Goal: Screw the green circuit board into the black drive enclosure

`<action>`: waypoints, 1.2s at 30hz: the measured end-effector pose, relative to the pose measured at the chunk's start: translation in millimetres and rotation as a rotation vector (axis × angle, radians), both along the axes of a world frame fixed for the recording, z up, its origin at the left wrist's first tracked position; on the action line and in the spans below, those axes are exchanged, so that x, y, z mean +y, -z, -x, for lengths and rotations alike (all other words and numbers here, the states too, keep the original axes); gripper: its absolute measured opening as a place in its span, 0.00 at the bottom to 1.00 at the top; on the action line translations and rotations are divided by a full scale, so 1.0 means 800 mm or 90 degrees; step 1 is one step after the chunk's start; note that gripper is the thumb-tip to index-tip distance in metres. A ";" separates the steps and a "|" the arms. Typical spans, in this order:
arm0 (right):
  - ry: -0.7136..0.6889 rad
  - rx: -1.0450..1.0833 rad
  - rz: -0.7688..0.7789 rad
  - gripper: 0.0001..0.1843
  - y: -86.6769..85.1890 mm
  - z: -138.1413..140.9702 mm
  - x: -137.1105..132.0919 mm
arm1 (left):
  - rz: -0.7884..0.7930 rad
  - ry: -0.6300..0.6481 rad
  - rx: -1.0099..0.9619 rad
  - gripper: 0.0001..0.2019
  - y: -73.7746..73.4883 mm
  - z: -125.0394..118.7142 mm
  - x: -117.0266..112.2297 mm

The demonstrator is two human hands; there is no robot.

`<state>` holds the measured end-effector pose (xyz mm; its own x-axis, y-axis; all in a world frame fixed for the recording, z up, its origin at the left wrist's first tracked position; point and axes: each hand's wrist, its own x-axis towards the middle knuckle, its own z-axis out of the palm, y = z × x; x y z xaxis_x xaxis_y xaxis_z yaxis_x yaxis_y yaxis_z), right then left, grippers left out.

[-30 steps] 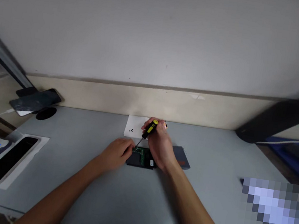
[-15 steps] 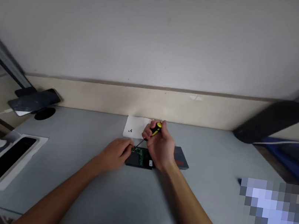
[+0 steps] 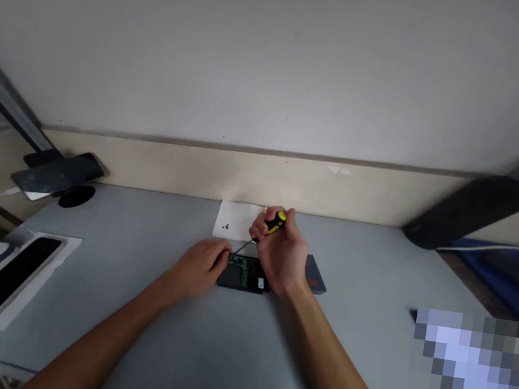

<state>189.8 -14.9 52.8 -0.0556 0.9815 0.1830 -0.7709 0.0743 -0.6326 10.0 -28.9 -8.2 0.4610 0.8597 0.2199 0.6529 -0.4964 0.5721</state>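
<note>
**benchrat:** what's the setup right now?

**me:** Closest to me, my left hand is curled loosely against the left edge of the black drive, lying flat mid-table with its green board facing up. My right hand is closed around the yellow-and-black screwdriver, tilted, tip down at the board's back left corner.

**benchrat:** and the screws?

**me:** Tiny dark specks on the white paper just behind, by the wall.
</note>
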 end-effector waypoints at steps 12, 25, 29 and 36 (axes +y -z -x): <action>-0.041 0.010 0.009 0.22 -0.009 -0.006 -0.004 | -0.012 0.025 -0.148 0.07 0.008 0.005 0.004; -0.053 0.035 -0.005 0.26 -0.012 -0.008 -0.006 | -0.020 -0.012 -0.151 0.06 0.010 0.005 0.004; -0.058 0.037 -0.019 0.27 -0.012 -0.007 -0.007 | -0.060 -0.027 -0.155 0.07 0.011 0.005 0.003; 0.017 0.017 -0.013 0.26 -0.012 -0.024 0.003 | -0.088 0.002 -0.123 0.07 0.008 0.006 0.000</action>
